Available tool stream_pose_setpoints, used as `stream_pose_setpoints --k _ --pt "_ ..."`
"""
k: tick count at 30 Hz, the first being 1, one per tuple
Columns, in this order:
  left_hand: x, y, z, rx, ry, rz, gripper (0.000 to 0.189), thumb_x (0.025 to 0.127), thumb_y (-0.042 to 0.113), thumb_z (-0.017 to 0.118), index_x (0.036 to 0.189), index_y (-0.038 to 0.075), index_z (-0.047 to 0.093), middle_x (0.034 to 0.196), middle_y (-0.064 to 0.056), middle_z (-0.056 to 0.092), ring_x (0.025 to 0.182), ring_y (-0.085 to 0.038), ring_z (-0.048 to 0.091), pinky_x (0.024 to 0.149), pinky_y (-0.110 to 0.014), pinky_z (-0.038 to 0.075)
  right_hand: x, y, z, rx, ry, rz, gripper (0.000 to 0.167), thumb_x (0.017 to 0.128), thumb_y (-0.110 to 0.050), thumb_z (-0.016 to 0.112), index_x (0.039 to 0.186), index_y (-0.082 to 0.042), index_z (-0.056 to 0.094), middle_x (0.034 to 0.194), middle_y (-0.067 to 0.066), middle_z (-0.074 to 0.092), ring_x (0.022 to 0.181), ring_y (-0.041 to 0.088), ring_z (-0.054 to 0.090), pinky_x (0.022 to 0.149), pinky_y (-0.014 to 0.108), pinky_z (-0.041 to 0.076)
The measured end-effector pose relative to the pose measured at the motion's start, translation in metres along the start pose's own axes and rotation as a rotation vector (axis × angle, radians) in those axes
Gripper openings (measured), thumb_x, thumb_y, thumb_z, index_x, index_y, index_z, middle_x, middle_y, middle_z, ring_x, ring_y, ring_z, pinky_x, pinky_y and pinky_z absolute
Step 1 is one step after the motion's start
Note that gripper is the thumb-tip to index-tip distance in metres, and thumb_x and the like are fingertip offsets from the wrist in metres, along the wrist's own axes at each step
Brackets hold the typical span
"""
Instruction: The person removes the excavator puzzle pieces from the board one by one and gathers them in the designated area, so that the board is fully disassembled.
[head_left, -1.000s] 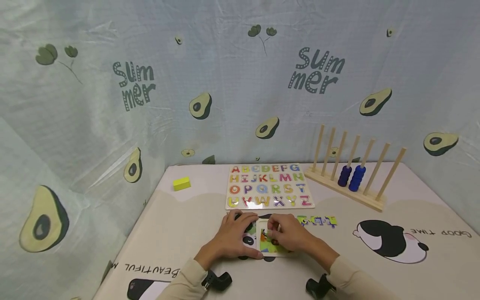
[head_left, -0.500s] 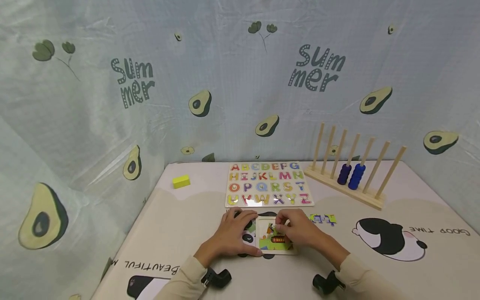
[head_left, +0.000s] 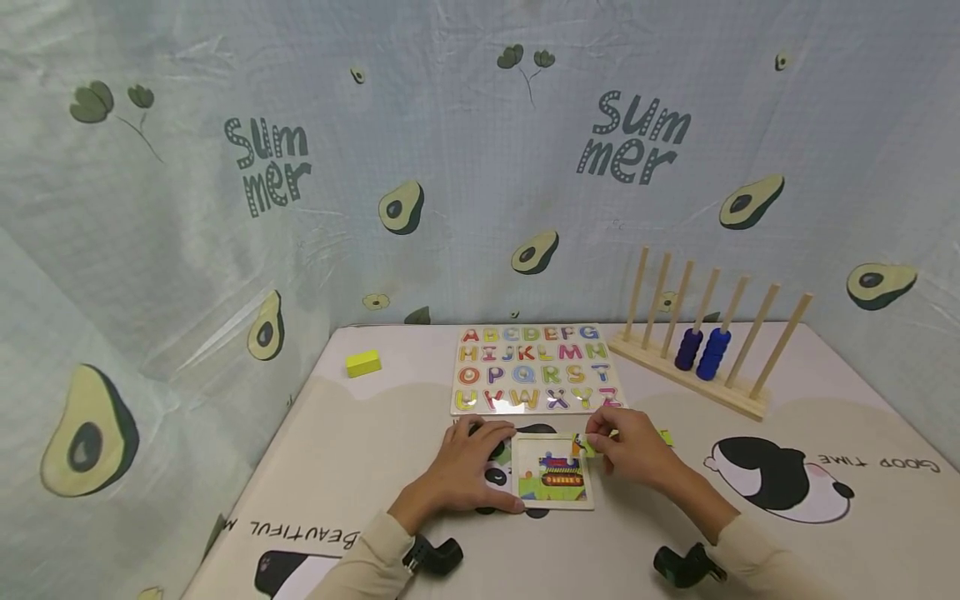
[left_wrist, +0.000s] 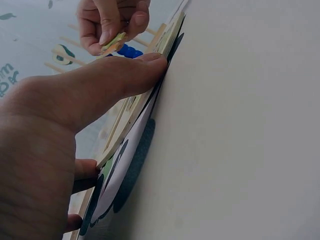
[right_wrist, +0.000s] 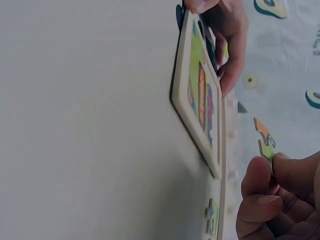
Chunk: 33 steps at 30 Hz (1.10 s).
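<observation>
Nearest the person, before the puzzle frame, two black wrist cameras (head_left: 438,558) hang below the cuffs, one on each side. The shallow wooden puzzle frame (head_left: 543,436) is the reference; it sits between the hands, touching the left and just left of the right. Joined pieces (head_left: 561,483) cover its near part, showing a tracked vehicle in red and blue; bare wood shows in its upper left. Left hand (head_left: 474,468): spread wide, thumb along the near-left corner of the frame, index finger reaching the far-left one. Right hand (head_left: 630,447): thumb and forefinger closed in a pinch on one orange-and-green puzzle piece (right_wrist: 269,146), which I see held up by the frame's far-right corner, clear of its rim. Other loose pieces (head_left: 666,437) lie right of the frame, partly hidden by that hand. Just beyond the frame: an alphabet board (head_left: 482,375). Farther off, to the frame's left, a yellow block (head_left: 363,364); to its right, a peg rack (head_left: 690,379) with dark purple and blue beads (head_left: 712,354) on two pegs. Behind all, an avocado-print curtain (head_left: 465,108).
</observation>
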<state>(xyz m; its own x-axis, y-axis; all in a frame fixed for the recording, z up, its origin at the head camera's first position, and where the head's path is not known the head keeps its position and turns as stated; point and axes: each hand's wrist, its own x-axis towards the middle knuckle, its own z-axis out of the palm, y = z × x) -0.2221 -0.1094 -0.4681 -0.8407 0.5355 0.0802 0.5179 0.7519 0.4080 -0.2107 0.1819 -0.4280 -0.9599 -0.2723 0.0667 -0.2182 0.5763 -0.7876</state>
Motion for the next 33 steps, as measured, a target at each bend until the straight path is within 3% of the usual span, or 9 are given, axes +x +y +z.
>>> stream_pose_setpoints --k 7,14,20,26,33 --pt "0.0 0.0 0.001 -0.009 -0.003 0.006 0.102 0.065 0.078 0.074 0.15 0.027 0.049 0.153 0.012 0.044 0.137 -0.026 0.03 0.112 -0.053 0.026 -0.004 0.015 -0.01 0.001 0.016 0.022 0.004 0.097 -0.005 0.067 0.094 -0.003 0.065 0.077 0.004 0.058 0.056 0.016 0.058 0.051 0.028 0.051" --pt "-0.002 -0.002 0.002 -0.008 0.005 0.0 0.102 0.064 0.078 0.074 0.149 0.027 0.049 0.153 0.012 0.045 0.137 -0.027 0.03 0.112 -0.053 0.026 -0.005 0.029 -0.019 0.003 -0.03 0.047 0.005 0.096 -0.004 0.066 0.091 -0.001 0.067 0.063 0.003 0.059 0.053 0.016 0.056 0.047 0.028 0.047" --pt "-0.002 -0.004 0.003 -0.002 0.006 -0.001 0.103 0.064 0.08 0.073 0.15 0.028 0.049 0.153 0.013 0.044 0.138 -0.027 0.03 0.112 -0.054 0.026 -0.007 0.034 -0.019 -0.013 -0.052 0.109 0.006 0.095 -0.007 0.069 0.091 -0.003 0.068 0.062 0.003 0.06 0.053 0.017 0.057 0.048 0.028 0.047" --pt "-0.002 -0.002 0.002 -0.003 0.005 -0.002 0.103 0.064 0.079 0.073 0.15 0.028 0.049 0.154 0.013 0.044 0.138 -0.026 0.03 0.112 -0.053 0.026 -0.01 0.032 -0.017 -0.109 -0.033 0.156 0.018 0.093 -0.011 0.073 0.078 -0.007 0.064 0.055 0.002 0.058 0.048 0.015 0.055 0.046 0.028 0.044" --pt "-0.001 -0.002 0.001 0.007 0.005 -0.001 0.103 0.064 0.08 0.073 0.15 0.028 0.049 0.153 0.012 0.044 0.137 -0.025 0.03 0.112 -0.053 0.027 -0.011 0.032 -0.013 -0.179 0.007 0.155 0.024 0.092 -0.011 0.073 0.071 -0.009 0.061 0.052 -0.001 0.056 0.045 0.013 0.053 0.044 0.027 0.042"
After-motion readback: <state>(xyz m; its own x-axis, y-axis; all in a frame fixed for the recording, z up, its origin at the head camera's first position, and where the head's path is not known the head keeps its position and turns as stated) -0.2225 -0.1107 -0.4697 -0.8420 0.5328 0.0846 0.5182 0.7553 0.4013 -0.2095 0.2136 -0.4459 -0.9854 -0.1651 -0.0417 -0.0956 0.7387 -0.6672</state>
